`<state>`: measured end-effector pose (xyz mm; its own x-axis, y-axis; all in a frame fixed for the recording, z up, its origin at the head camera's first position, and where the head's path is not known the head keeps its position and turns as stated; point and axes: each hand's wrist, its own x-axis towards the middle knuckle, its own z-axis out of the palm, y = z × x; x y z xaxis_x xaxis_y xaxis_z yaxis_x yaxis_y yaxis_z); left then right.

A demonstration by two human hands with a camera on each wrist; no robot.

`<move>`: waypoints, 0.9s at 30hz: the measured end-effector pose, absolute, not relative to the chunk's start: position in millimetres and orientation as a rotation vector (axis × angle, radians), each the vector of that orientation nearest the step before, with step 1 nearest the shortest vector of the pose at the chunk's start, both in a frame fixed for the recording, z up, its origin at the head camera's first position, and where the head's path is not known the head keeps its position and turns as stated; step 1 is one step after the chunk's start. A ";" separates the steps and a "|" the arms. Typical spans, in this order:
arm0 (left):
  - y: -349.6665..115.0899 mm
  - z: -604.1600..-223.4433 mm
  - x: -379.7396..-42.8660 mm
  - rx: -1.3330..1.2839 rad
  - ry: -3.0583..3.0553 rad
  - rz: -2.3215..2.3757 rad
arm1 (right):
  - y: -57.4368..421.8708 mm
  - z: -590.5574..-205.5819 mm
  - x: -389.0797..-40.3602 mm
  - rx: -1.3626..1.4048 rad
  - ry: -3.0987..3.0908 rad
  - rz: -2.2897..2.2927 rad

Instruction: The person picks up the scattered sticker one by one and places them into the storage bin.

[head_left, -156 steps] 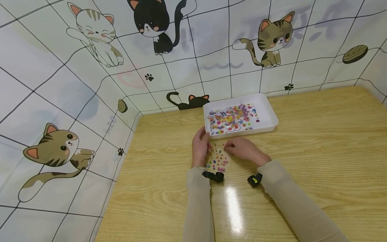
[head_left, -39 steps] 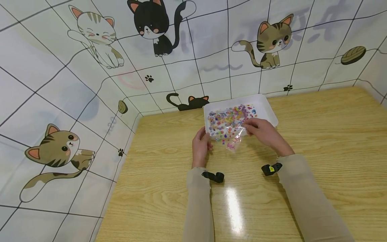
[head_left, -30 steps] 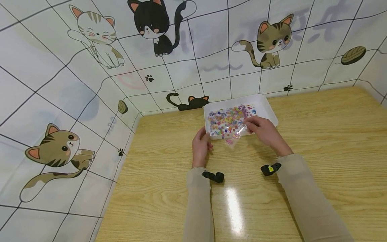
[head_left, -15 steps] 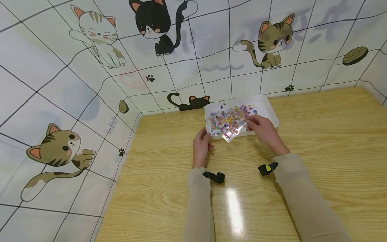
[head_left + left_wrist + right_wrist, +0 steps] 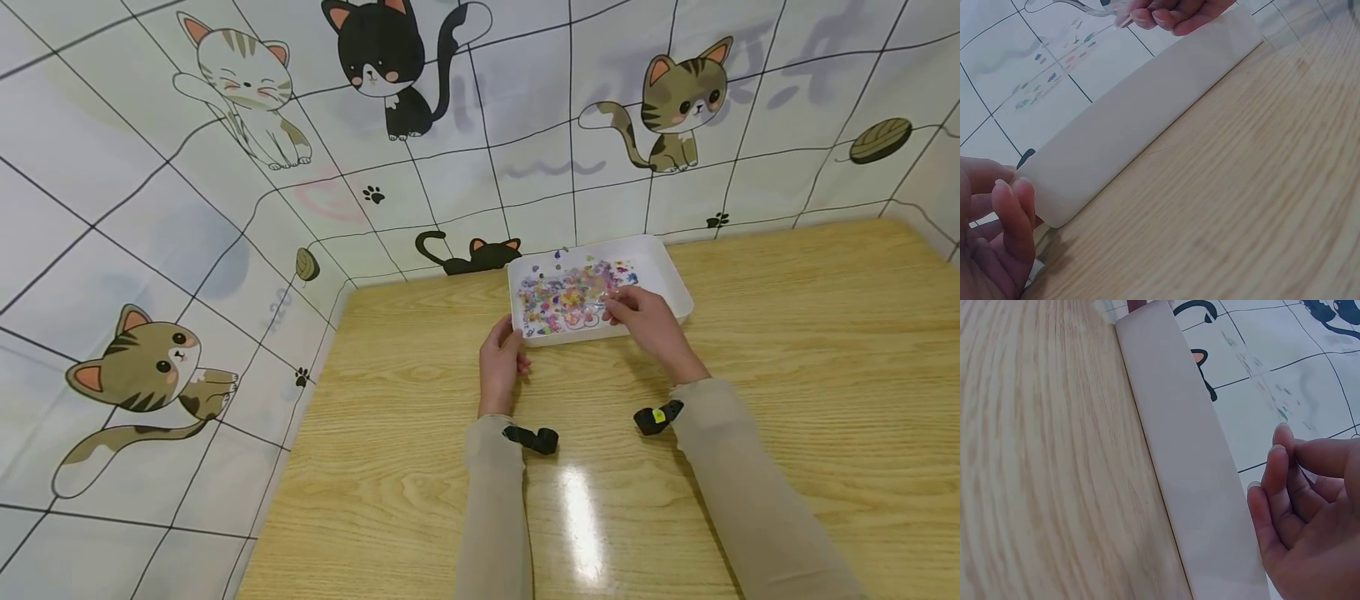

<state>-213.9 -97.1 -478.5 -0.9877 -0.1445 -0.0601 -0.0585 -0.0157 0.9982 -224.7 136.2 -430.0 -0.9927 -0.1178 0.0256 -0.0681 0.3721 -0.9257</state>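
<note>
A shallow white tray (image 5: 667, 283) holds many small colourful stickers (image 5: 570, 296) on clear backing. My left hand (image 5: 498, 367) grips the tray at its front left corner, thumb and fingers at the wall in the left wrist view. My right hand (image 5: 647, 321) is raised over the tray's front part. Between thumb and fingertips it pinches a clear sticker sheet (image 5: 1054, 78) with small coloured marks. The sheet hangs in the air above the tray, and in the head view its outline blends with the stickers below.
The tray stands on a wood-grain table (image 5: 390, 483), near a white gridded backdrop (image 5: 525, 150) printed with cartoon cats. Black wrist cameras sit on both cuffs.
My right hand has lifted the sticker sheet off the table and carried it over the tray, where it now tilts farther back. My left hand stays at the tray's corner.
</note>
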 end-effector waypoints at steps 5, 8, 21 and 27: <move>-95.4 -477.3 -213.5 0.224 -2.162 -2.204 | 137.3 -427.8 -225.9 -0.168 2.554 -1.705; -94.2 -477.4 -213.1 0.218 -2.164 -2.191 | 137.4 -426.1 -226.5 -0.149 2.518 -1.717; -96.3 -474.0 -212.7 0.229 -2.183 -2.181 | 134.2 -420.5 -235.6 -0.096 2.397 -1.711; -96.8 -468.0 -208.6 0.213 -2.139 -2.254 | 131.2 -418.1 -234.8 -0.091 2.422 -1.655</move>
